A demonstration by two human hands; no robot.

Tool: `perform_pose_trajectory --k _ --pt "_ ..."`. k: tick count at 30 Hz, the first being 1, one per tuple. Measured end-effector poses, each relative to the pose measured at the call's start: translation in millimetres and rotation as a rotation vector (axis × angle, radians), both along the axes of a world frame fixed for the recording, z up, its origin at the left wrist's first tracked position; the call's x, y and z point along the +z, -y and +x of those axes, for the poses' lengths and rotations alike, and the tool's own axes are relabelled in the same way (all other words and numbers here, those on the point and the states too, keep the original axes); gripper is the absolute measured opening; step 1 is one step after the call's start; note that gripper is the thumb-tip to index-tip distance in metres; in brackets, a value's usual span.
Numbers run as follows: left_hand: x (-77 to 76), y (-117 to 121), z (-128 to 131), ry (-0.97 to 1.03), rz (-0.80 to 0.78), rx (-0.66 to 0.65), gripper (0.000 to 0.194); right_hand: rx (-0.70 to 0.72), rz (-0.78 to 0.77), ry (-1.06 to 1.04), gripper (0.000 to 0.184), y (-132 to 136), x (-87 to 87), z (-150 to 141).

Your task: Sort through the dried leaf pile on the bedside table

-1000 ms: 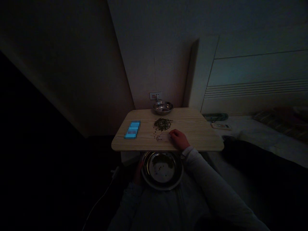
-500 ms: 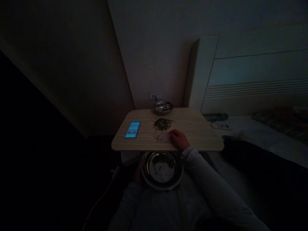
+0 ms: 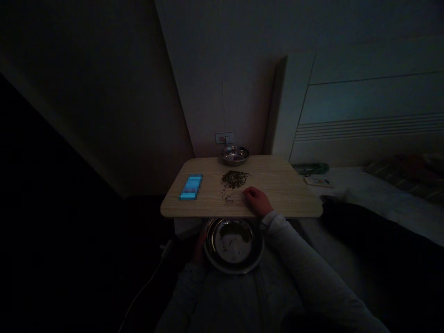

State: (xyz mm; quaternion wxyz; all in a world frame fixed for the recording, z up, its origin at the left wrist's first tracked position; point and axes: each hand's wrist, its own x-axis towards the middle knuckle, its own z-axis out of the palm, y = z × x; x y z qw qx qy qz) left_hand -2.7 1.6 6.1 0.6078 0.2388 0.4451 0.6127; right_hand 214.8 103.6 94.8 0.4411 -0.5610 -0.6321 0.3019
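On the small wooden table (image 3: 284,185) my right hand (image 3: 257,200) is closed in a pinch on a thin, see-through piece of plastic (image 3: 236,197), hard to make out in the dim light. Its far edge touches a few scattered dark grains. Just beyond lies a heap of small dark grains (image 3: 234,178). Below the table's near edge, a wide metal basin (image 3: 233,268) rests on my lap with more dark grains in it. My left hand (image 3: 199,247) grips the basin's left rim, its fingers mostly in shadow.
A smaller metal bowl (image 3: 235,157) stands at the table's back edge, near a wall socket (image 3: 224,137). On the left lies a phone (image 3: 190,187) with a lit screen. A pale remote control (image 3: 318,181) is on the bed to the right. A white cable (image 3: 144,286) runs down at left.
My right hand has shifted very slightly, and the clear piece is tilted a little differently. The basin and my left hand stay where they were.
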Motion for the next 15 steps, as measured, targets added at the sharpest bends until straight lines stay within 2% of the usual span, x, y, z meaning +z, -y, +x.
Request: perform_pose_trajectory --k 5,8,15 --pt "14.2 4.5 7.2 0.078 -0.05 -0.026 0.042 -0.052 0.04 0.034 0.015 -1.3 -2.0 -0.1" --pt "22.4 7.6 10.8 0.067 -0.067 -0.023 0.038 -0.057 0.037 0.028 0.015 -1.4 -2.0 0.1" --pt "25.3 5.1 7.5 -0.005 -0.002 -0.015 0.032 -0.003 0.033 0.013 0.016 -1.5 -4.0 0.2"
